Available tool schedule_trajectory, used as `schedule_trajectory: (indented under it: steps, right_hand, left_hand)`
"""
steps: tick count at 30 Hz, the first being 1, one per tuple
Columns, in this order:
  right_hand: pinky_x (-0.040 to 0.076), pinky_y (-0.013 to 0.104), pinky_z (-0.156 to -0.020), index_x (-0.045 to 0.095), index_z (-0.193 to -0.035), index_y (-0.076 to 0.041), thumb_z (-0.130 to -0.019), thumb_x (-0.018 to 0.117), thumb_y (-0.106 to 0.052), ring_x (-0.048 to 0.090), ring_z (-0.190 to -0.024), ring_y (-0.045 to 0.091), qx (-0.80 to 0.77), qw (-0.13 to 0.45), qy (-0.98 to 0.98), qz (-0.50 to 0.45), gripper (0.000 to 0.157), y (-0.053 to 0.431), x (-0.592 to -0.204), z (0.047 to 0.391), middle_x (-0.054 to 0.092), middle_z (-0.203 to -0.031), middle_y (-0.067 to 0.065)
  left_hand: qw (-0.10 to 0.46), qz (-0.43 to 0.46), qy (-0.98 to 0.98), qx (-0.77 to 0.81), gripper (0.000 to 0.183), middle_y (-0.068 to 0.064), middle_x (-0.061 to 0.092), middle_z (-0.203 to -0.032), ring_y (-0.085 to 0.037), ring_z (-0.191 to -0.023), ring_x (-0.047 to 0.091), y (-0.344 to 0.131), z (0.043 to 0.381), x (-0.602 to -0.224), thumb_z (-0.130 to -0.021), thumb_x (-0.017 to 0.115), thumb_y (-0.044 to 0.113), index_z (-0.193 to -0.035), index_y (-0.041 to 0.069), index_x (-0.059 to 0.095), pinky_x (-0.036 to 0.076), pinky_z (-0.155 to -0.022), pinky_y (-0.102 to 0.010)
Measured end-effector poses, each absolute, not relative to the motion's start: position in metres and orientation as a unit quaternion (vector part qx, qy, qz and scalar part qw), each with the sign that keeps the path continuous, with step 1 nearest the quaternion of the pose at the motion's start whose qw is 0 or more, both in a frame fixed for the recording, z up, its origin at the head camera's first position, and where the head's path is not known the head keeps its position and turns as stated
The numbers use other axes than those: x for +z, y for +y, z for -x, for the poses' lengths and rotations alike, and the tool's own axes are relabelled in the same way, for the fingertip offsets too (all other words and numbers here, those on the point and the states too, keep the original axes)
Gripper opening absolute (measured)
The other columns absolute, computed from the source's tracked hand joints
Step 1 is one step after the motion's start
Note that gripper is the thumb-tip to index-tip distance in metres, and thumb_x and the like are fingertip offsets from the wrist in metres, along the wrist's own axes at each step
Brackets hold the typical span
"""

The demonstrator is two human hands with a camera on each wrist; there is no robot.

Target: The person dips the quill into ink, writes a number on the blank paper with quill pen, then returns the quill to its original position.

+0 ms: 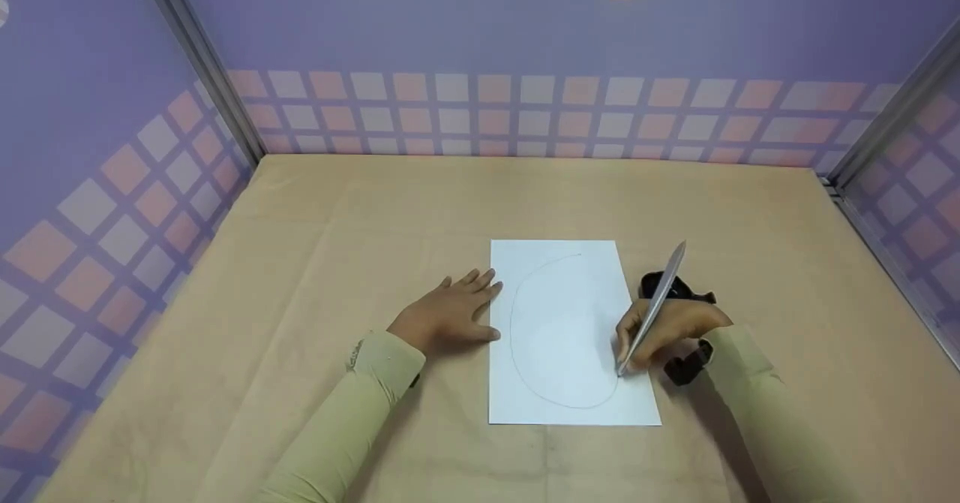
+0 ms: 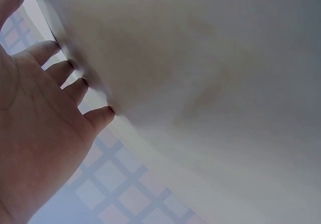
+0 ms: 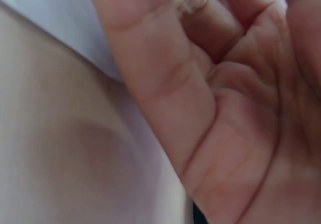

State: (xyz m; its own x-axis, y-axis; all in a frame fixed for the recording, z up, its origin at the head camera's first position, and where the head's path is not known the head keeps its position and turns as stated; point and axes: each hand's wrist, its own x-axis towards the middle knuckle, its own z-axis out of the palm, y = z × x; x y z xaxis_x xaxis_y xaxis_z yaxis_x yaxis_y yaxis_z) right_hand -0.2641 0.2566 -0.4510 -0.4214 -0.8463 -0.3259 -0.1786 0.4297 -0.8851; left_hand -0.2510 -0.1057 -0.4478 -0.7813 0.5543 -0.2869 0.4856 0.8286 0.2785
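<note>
A white sheet of paper lies on the table, bearing one thin curved line that runs from near its top down the left side and round the bottom to the right. My right hand grips a slim silver-grey pen, tilted, its tip on the paper at the lower right end of the line. In the right wrist view the curled fingers and palm fill most of the picture; the pen is hidden there. My left hand rests with spread fingers at the paper's left edge, fingertips on the margin.
A beige cloth covers the table. Purple walls with a pink and white check band stand behind and at the sides, with metal posts at the corners. A black wrist device sits by the right wrist.
</note>
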Motion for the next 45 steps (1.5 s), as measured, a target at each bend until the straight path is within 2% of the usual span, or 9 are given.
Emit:
schedule_trajectory:
  steps: [5,12,18,32,40,45]
  right_hand:
    - [0.040,0.014,-0.052,0.073,-0.085,-0.001,-0.073,0.075,-0.002,0.049,-0.059,0.000,-0.394,0.401,0.754,0.339,0.012,0.257,-0.449,0.266,0.071,-0.078,0.000]
    - [0.040,0.016,-0.051,0.074,-0.084,-0.004,-0.073,0.078,-0.005,0.048,-0.058,0.001,-0.394,0.392,0.760,0.337,0.011,0.258,-0.449,0.269,0.070,-0.075,-0.006]
    - [0.040,0.017,-0.052,0.073,-0.084,-0.001,-0.075,0.078,-0.005,0.049,-0.061,0.003,-0.415,0.381,0.748,0.350,0.010,0.259,-0.449,0.271,0.069,-0.075,-0.002]
    - [0.041,0.018,-0.053,0.072,-0.086,0.004,-0.079,0.074,-0.001,0.048,-0.060,0.002,-0.440,0.363,0.738,0.360,0.010,0.260,-0.450,0.276,0.069,-0.076,-0.005]
    - [0.042,0.017,-0.056,0.073,-0.088,0.001,-0.077,0.076,-0.002,0.049,-0.062,0.002,-0.450,0.329,0.760,0.333,0.012,0.257,-0.449,0.277,0.071,-0.078,-0.006]
    - [0.045,0.018,-0.058,0.070,-0.089,0.006,-0.079,0.075,-0.001,0.054,-0.066,0.003,-0.473,0.328,0.747,0.331,0.014,0.255,-0.449,0.278,0.072,-0.081,-0.004]
  left_hand:
    - [0.183,-0.278,0.938,0.094,0.083,0.001,0.004,-0.163,-0.020,-0.151,0.002,-0.106,0.252,-0.448,-0.091,0.050,0.057,-0.156,0.019,0.015,0.009,-0.121,-0.051]
    - [0.191,-0.274,0.937,0.104,0.083,0.002,0.004,-0.163,-0.021,-0.151,0.002,-0.107,0.253,-0.447,-0.090,0.050,0.058,-0.156,0.021,0.016,0.006,-0.120,-0.052]
    - [0.196,-0.271,0.936,0.109,0.083,0.001,0.003,-0.163,-0.022,-0.151,0.001,-0.107,0.253,-0.446,-0.090,0.051,0.057,-0.156,0.020,0.016,0.006,-0.121,-0.052]
    - [0.189,-0.272,0.938,0.103,0.084,0.000,0.004,-0.163,-0.023,-0.151,0.002,-0.107,0.253,-0.448,-0.090,0.051,0.058,-0.155,0.019,0.016,0.007,-0.121,-0.052]
    - [0.186,-0.275,0.937,0.106,0.083,0.001,0.004,-0.163,-0.022,-0.151,0.002,-0.108,0.252,-0.449,-0.090,0.050,0.058,-0.155,0.020,0.016,0.007,-0.121,-0.051]
    - [0.185,-0.276,0.938,0.102,0.083,0.001,0.004,-0.163,-0.022,-0.151,0.002,-0.108,0.252,-0.449,-0.090,0.050,0.058,-0.156,0.020,0.016,0.007,-0.121,-0.051]
